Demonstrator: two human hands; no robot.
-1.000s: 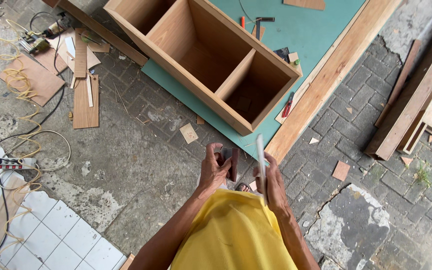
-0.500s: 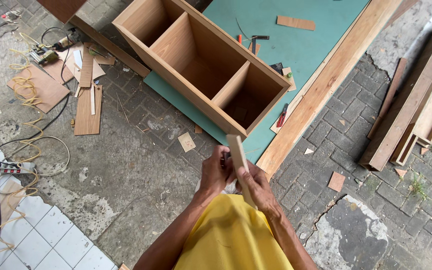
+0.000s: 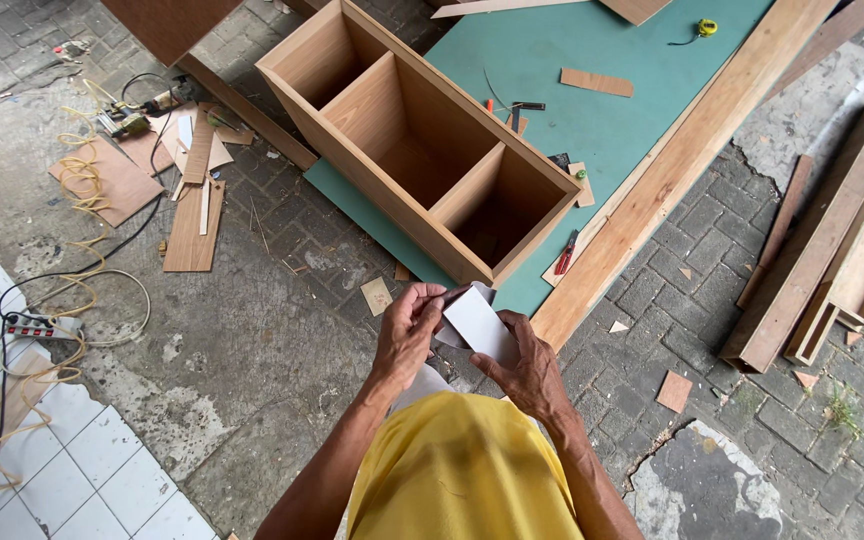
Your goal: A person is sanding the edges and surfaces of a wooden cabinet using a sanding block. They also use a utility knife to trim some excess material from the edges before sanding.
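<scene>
Both hands meet in front of my yellow shirt (image 3: 462, 465). My left hand (image 3: 407, 330) pinches the upper left corner of a small white sheet (image 3: 477, 322). My right hand (image 3: 522, 365) holds the same sheet from below and to the right. The sheet is flat-faced toward me, with a darker layer showing behind its top edge. Just beyond the hands lies a long wooden cabinet box (image 3: 417, 140) with three open compartments, resting on a green board (image 3: 592, 110).
A long plank (image 3: 672, 170) runs along the green board's right edge, and stacked timber (image 3: 832, 240) lies further right. Wood offcuts (image 3: 192, 215), yellow cord and a power strip (image 3: 37, 325) lie left. Red-handled pliers (image 3: 565, 252) sit by the box. White tiles (image 3: 62, 470) lie at lower left.
The head view has shifted closer to the box. The thing in my hands showed edge-on as a thin strip before; now its white face is turned toward me.
</scene>
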